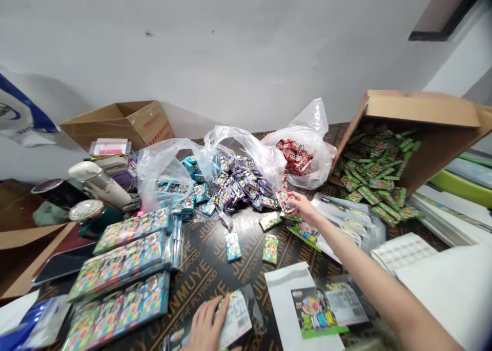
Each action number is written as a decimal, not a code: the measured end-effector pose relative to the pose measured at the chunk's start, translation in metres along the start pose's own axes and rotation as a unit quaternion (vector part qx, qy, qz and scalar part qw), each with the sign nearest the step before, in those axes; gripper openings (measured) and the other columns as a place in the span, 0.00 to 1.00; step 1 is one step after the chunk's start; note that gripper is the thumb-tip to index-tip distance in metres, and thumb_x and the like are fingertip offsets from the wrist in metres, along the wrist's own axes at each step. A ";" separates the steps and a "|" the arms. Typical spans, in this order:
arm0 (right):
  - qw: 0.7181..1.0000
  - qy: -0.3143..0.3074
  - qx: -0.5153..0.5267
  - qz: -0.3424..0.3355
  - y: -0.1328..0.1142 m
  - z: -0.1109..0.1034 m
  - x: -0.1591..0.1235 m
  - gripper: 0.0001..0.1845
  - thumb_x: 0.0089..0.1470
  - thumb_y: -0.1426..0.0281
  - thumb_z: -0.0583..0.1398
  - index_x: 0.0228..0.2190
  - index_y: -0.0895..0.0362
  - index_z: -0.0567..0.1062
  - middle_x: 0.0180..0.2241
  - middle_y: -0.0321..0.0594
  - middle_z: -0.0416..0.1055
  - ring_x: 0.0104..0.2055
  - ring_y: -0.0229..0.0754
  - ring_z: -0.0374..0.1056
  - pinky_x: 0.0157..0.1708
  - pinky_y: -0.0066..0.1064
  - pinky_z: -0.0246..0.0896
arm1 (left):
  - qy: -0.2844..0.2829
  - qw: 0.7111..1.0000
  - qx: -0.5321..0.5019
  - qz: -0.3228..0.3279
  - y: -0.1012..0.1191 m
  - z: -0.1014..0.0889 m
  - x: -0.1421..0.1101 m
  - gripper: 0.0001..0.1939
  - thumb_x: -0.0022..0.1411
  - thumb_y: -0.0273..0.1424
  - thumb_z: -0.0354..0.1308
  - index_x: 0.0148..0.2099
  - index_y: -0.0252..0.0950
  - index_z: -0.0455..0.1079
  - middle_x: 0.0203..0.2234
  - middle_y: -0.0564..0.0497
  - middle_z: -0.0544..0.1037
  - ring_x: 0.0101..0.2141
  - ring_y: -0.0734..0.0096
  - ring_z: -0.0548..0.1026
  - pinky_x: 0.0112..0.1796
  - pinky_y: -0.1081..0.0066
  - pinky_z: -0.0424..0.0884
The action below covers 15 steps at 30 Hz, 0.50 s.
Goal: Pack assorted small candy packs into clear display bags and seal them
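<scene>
My right hand [303,207] reaches out to the middle of the table, fingertips pinching a small red-and-pink packet [283,201] beside a pile of purple packets [246,184]. Near the front edge, my left hand [207,320] grips a clear plastic bag [238,315] that holds a printed card with a white label. Between the hands a blue packet [232,246] and a green packet [270,248] lie separately on the dark board. Another green packet [270,221] rests just below my right hand.
Bagged sets [123,264] are stacked at left. Blue packets [194,187] and red packets [295,157] spill from clear bags at the back. A tipped carton [423,110] holds green packets [378,166]. Flat clear bags [353,220] lie right; a printed card [317,312] lies in front.
</scene>
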State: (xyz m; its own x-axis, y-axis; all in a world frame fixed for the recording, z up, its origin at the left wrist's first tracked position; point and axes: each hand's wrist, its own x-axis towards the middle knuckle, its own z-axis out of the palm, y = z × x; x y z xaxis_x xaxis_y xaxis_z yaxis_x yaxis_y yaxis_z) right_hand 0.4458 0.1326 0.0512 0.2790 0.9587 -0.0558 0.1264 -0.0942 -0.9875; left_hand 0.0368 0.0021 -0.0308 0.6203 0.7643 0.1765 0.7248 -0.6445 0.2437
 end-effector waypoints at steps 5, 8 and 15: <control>0.998 -0.037 0.043 -0.014 -0.004 0.033 -0.048 0.20 0.40 0.62 0.63 0.38 0.54 0.70 0.36 0.38 0.72 0.36 0.41 0.68 0.32 0.30 0.65 | -0.037 0.997 -0.054 -0.045 0.014 -0.019 0.000 0.43 0.45 0.41 0.61 0.62 0.44 0.49 0.51 0.45 0.65 0.50 0.54 0.62 0.50 0.56 0.60; 0.996 -0.044 0.082 -0.011 -0.015 0.048 -0.074 0.20 0.49 0.59 0.56 0.44 0.50 0.66 0.41 0.38 0.70 0.35 0.39 0.68 0.30 0.29 0.65 | -0.019 0.993 -0.103 -0.054 0.022 -0.030 0.006 0.41 0.43 0.41 0.63 0.59 0.44 0.55 0.50 0.45 0.66 0.51 0.53 0.62 0.53 0.49 0.52; 0.938 -0.187 0.290 0.038 -0.042 0.110 -0.163 0.21 0.53 0.58 0.54 0.48 0.50 0.63 0.43 0.39 0.70 0.41 0.43 0.70 0.36 0.33 0.65 | 0.098 0.847 -0.486 -0.194 0.072 -0.072 0.049 0.19 0.54 0.40 0.56 0.45 0.35 0.70 0.41 0.44 0.75 0.42 0.61 0.71 0.46 0.60 0.65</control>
State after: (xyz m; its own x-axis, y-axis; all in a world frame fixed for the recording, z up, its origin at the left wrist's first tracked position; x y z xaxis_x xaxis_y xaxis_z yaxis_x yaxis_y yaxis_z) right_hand 0.2906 0.0093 0.0856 -0.1020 0.9923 -0.0704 -0.4503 -0.1091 -0.8862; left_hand 0.0978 -0.0049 0.0636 0.2620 0.9644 0.0354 0.2148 -0.0940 0.9721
